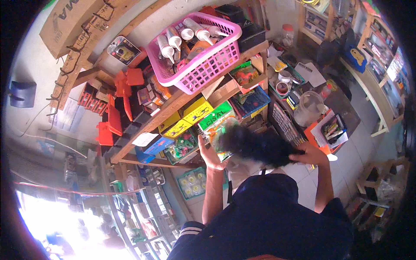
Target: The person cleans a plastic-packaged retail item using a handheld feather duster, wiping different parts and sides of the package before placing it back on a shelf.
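My left hand holds a clear plastic packet with a green header that bears writing; orange and green items show inside. The packet stands in front of the lower shelf, beside yellow boxes. My right hand touches the right end of a black feather duster, or a similar fluffy black thing. Its blurred left end overlaps the packet's right side. How the right fingers close around it is partly hidden.
A pink plastic basket of sealant cartridges sits on the wooden shelf. Orange plastic parts lie to its left. On the right, a cluttered desk carries a clear plastic tub, a keyboard and a pen tray. A green crate stands below.
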The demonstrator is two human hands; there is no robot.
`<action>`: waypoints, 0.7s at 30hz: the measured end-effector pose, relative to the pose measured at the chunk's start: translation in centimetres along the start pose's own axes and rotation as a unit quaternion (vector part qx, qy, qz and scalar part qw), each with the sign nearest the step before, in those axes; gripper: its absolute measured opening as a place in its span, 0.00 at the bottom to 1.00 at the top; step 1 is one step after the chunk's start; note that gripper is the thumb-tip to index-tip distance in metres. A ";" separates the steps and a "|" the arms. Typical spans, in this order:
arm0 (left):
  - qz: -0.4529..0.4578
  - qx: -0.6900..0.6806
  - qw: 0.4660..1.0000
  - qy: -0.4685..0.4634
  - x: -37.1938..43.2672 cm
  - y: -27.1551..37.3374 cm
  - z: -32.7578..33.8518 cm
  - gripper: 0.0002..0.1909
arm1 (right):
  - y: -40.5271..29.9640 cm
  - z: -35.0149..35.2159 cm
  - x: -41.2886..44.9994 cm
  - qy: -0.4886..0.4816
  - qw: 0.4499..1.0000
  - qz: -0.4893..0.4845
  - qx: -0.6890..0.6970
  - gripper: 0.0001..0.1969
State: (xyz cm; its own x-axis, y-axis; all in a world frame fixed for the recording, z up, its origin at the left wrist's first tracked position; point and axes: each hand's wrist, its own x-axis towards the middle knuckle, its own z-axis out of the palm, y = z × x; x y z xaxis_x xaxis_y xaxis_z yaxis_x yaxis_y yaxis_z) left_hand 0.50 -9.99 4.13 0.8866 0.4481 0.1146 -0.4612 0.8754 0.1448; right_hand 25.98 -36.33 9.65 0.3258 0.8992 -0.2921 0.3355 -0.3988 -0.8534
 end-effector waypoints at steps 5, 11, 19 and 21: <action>0.201 0.176 0.962 0.053 1.2 0.5 1.3 0.39 | 0.1 3.0 0.5 0.060 0.994 -0.089 -0.020 0.20; 0.187 0.110 0.968 0.125 1.4 0.5 2.2 0.36 | -0.4 5.4 0.7 -0.095 0.994 -0.016 0.047 0.20; 0.329 0.259 0.878 0.231 3.2 -0.4 3.4 0.34 | 0.4 8.2 1.2 -0.085 0.987 -0.045 0.129 0.17; 0.249 0.133 0.942 0.182 3.3 -0.4 4.6 0.31 | 0.8 8.8 1.2 -0.033 0.982 0.007 0.187 0.18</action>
State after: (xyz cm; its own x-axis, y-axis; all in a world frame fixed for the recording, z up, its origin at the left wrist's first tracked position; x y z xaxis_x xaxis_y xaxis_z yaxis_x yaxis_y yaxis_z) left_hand 3.49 -9.74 8.97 0.4883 0.8665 -0.1039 -0.7728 0.4847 0.4098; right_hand 18.83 -33.93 4.79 0.2655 0.9090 -0.3212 -0.0214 -0.3275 -0.9446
